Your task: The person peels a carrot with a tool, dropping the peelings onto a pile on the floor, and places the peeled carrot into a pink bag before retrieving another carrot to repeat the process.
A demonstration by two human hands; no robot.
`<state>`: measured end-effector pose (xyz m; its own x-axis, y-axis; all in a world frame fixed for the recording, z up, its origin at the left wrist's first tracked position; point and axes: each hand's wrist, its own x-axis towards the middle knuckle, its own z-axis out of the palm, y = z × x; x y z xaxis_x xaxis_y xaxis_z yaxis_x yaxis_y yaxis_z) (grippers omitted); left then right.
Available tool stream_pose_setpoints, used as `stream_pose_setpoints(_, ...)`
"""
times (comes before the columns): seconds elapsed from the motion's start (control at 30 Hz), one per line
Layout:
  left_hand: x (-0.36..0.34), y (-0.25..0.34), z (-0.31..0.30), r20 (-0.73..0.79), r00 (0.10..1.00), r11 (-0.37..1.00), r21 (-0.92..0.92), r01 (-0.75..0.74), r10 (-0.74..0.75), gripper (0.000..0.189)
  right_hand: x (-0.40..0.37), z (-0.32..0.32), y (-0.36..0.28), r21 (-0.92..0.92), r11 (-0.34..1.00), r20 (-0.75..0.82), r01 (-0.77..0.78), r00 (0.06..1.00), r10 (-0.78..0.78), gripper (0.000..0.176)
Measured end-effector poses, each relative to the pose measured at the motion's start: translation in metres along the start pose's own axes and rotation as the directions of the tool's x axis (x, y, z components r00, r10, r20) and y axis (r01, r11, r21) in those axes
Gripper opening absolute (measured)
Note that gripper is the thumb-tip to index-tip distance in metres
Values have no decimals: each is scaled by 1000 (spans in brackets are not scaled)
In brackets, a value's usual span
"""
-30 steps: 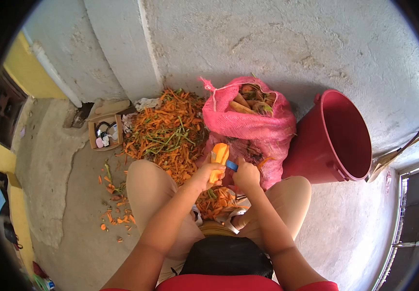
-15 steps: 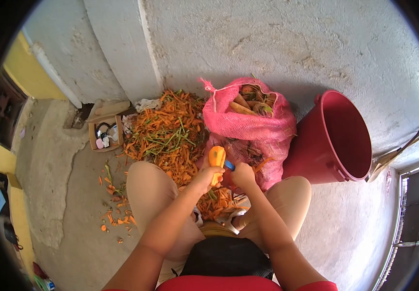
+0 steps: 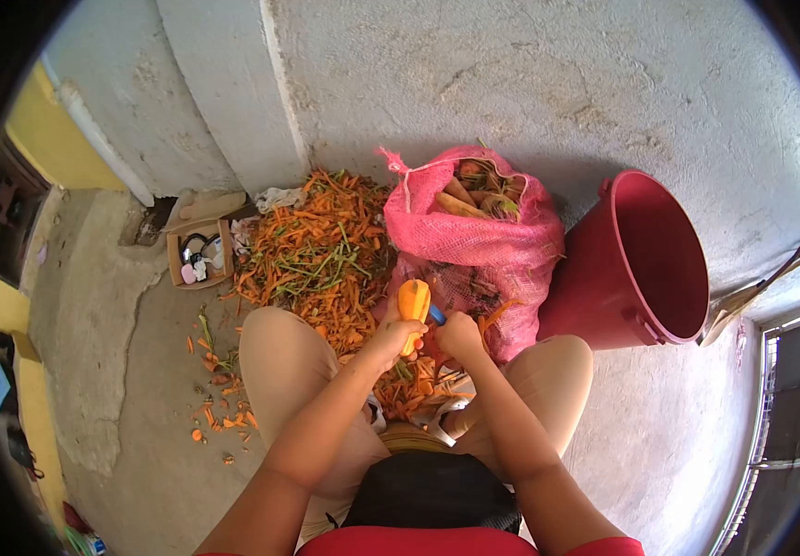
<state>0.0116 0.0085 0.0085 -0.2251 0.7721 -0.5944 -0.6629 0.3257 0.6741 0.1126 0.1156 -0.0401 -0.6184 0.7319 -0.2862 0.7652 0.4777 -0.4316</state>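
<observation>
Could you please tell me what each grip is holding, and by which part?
The left grip holds the carrot around its near end; the right grip holds a blue tool by its hidden end, away from the carrot.

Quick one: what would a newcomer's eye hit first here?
A pink mesh sack of carrots stands before the wall, with a heap of orange peelings to its left and a big red bucket to its right. Nearer, the left hand holds a bright carrot and the right hand a blue tool, likely a peeler.
</observation>
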Motion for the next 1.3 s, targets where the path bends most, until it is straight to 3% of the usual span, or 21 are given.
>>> stream_pose_setpoints(0.07,-1,1,-5,68,996,998,-13,57,-56,72,3,-5,5,-80,996,-97,28,995,-36,24)
stream_pose_setpoints(0.13,-4,3,-10,189,976,993,-24,118,-111,73,8,-9,18,-38,991,-143,129,981,-133,23)
stream_pose_setpoints(0.2,-4,1,-10,155,983,995,15,98,-100,74,11,-3,20,-1,985,-202,175,964,-172,22)
stream_pose_setpoints(0.33,-5,0,-1,32,998,985,164,-53,48,75,2,6,5,103,994,-94,43,995,-33,23)
stream_pose_setpoints(0.43,-6,-2,-3,3,995,979,180,-95,96,66,3,24,8,200,978,-136,54,990,-27,23)
stream_pose_setpoints(0.57,-13,7,-10,143,989,985,174,23,-48,77,3,20,17,157,970,-383,186,917,-114,20)
stream_pose_setpoints(0.6,-13,7,-11,153,987,982,185,28,-57,77,0,12,17,116,970,-378,213,913,-155,18)
stream_pose_setpoints(0.7,-12,6,-13,160,985,979,200,36,-69,77,1,23,19,134,983,-352,126,933,-72,19)
stream_pose_setpoints(0.8,-23,14,-9,207,973,965,256,48,-104,78,27,53,48,312,929,-161,-200,952,259,22)
stream_pose_setpoints(0.83,-27,15,-7,233,964,957,286,56,-127,79,24,55,55,267,946,-164,-181,959,230,23)
stream_pose_setpoints(0.93,-17,12,-22,141,990,962,270,-29,-10,78,15,51,55,144,978,-135,-148,977,168,28)
stream_pose_setpoints(1.03,-21,16,-23,196,979,982,165,-90,57,73,10,56,54,186,980,-65,-76,994,89,29)
stream_pose_setpoints(1.13,-17,16,-31,352,934,993,-114,-18,57,70,15,56,58,152,983,-60,-100,992,110,26)
stream_pose_setpoints(1.23,-19,15,-29,282,955,995,-63,-76,90,65,11,45,54,135,987,-84,-90,991,102,25)
stream_pose_setpoints(1.3,-17,13,-28,203,951,971,-1,-239,234,67,6,43,53,193,981,-134,-18,990,45,23)
